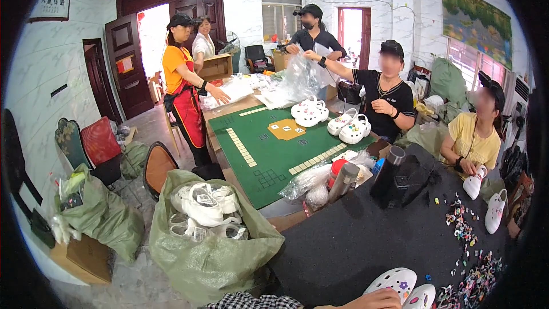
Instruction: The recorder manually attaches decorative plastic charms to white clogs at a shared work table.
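White clogs are seen at the bottom edge of the view, a pair of perforated foam shoes set side by side on the near end of a black-covered table. Small coloured charms are already pressed into the holes of the uppers, among them a purple flower shape. One of the wearer's hands is laid against the left clog from below, apparently to steady it; only its upper edge is shown, so neither which hand it is nor how far it is curled can be told, and the other hand is not seen at all. A checked sleeve enters alongside it.

Loose charms are scattered across the right of the black cloth, kept within easy reach of the shoes. A dark flask and a steel bottle are stood at the far edge. A green sack is held open on the floor to the left, filled with more white clogs in clear wrapping. Further clogs are lined up on a green-topped table beyond, where other people are occupied. A person in yellow on the right is shown holding a single clog.
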A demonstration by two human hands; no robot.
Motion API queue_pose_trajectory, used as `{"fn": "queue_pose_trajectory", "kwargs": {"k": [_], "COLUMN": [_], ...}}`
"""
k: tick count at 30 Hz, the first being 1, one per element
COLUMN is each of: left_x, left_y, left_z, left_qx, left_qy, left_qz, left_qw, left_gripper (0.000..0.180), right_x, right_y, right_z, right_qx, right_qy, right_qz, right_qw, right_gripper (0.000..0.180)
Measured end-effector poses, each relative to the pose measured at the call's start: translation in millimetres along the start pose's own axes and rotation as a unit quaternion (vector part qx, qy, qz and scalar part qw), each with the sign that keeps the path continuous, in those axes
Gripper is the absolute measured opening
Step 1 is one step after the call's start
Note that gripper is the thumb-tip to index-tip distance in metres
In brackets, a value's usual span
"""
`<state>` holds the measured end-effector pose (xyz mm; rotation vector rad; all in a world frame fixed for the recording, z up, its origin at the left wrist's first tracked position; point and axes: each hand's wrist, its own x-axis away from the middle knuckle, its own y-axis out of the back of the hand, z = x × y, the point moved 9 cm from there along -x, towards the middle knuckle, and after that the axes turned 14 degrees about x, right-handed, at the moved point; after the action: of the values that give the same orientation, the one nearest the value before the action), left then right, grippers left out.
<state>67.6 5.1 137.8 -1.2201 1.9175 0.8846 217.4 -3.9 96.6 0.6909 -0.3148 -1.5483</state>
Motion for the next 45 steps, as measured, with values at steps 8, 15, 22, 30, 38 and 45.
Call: {"fn": "queue_pose_trajectory", "kwargs": {"k": [8, 15, 22, 30, 38, 45], "left_x": [-19, -14, -10, -10, -12, -1], "left_y": [7, -17, -26, -13, -12, -15], "left_z": [-3, 21, 15, 14, 25, 55], "left_qx": [-0.177, -0.152, -0.134, -0.066, 0.011, 0.176], "left_qy": [-0.013, 0.005, 0.002, 0.006, 0.052, 0.261], "left_qz": [0.099, 0.102, 0.089, 0.043, 0.025, -0.042], "left_qw": [0.979, 0.983, 0.987, 0.997, 0.998, 0.948], "left_gripper": [0.017, 0.018, 0.023, 0.017, 0.013, 0.012], "right_x": [-24, -17, -4, -8, -12, -9], "right_y": [-9, -9, -12, 2, 14, 18], "right_z": [-7, -25, -35, -48, -28, -26], "right_qx": [0.009, -0.117, -0.156, -0.198, -0.087, -0.077], "right_qy": [-0.024, -0.080, -0.081, -0.083, 0.000, 0.019], "right_qz": [0.005, 0.014, 0.014, -0.060, -0.091, -0.112], "right_qw": [1.000, 0.990, 0.984, 0.975, 0.992, 0.991], "right_gripper": [0.008, 0.008, 0.008, 0.006, 0.005, 0.005]}}
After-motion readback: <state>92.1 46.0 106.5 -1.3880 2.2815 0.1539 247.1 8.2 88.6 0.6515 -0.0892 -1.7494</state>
